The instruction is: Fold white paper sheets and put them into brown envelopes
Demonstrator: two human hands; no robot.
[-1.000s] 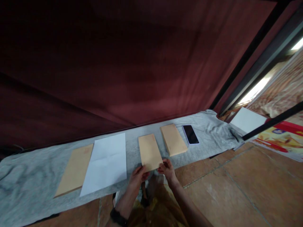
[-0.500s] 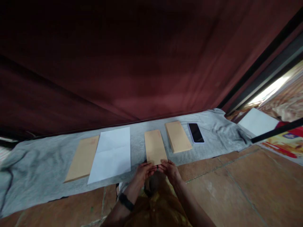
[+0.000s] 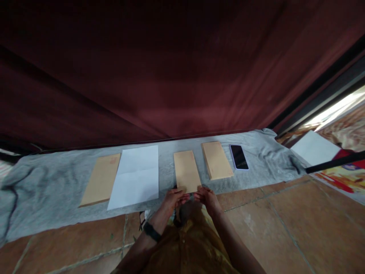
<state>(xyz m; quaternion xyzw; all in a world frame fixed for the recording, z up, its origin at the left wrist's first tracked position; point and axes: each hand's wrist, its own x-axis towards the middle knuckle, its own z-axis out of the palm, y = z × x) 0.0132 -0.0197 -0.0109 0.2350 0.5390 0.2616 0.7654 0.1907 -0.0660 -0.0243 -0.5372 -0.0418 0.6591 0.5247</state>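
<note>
A brown paper envelope (image 3: 187, 171) lies in front of me on the grey cloth, its near edge between my hands. My left hand (image 3: 174, 198) pinches the near left corner, thumb on top and fingers beneath. At the near right corner my right hand (image 3: 207, 198) holds the edge with closed fingers. To the right is a stack of brown envelopes (image 3: 217, 160). Left of my hands, a white sheet of paper (image 3: 135, 177) with faint creases lies flat, its left side close against another pile of brown envelopes (image 3: 101, 179).
A phone (image 3: 239, 157) in a light purple case lies right of the stack. The grey cloth (image 3: 51, 182) covers a long narrow surface against a dark red curtain (image 3: 171, 83). Brown floor tiles (image 3: 273, 224) show below. A white board (image 3: 313, 148) and a printed packet (image 3: 342, 179) are at far right.
The whole view has shifted slightly, with the cloth's things a little higher. My right thumb has slid outward from the envelope's face to its corner. The envelope stays between my hands.
</note>
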